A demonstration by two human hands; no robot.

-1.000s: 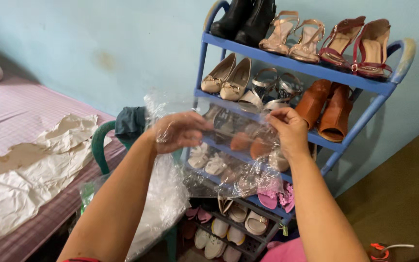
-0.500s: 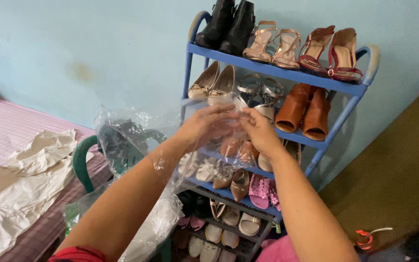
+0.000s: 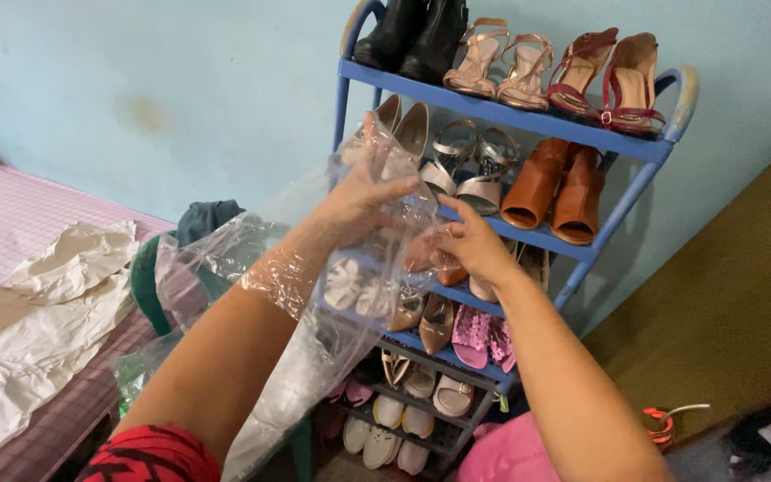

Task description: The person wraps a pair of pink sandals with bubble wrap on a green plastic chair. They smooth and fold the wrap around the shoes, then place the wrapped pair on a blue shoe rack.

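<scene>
Left hand (image 3: 363, 201) pushed inside crinkled clear plastic bag (image 3: 265, 268), fingers spread, film wrapping wrist and forearm. Right hand (image 3: 466, 245) pinches bag's edge beside left palm (thumb and fingertips closed on film). Bag held up before blue metal shoe rack (image 3: 501, 112). Crumpled cream paper (image 3: 37, 312) lies on pink checked bed (image 3: 2, 214), left.

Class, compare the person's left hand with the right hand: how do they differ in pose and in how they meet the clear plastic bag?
The left hand is inside the clear plastic bag, film covering it and its forearm; the right hand stays outside, bare, pinching the bag's edge. The left hand sits higher with fingers spread upward; the right hand is lower with fingers curled. Both are raised in front of the blue shoe rack.
</scene>
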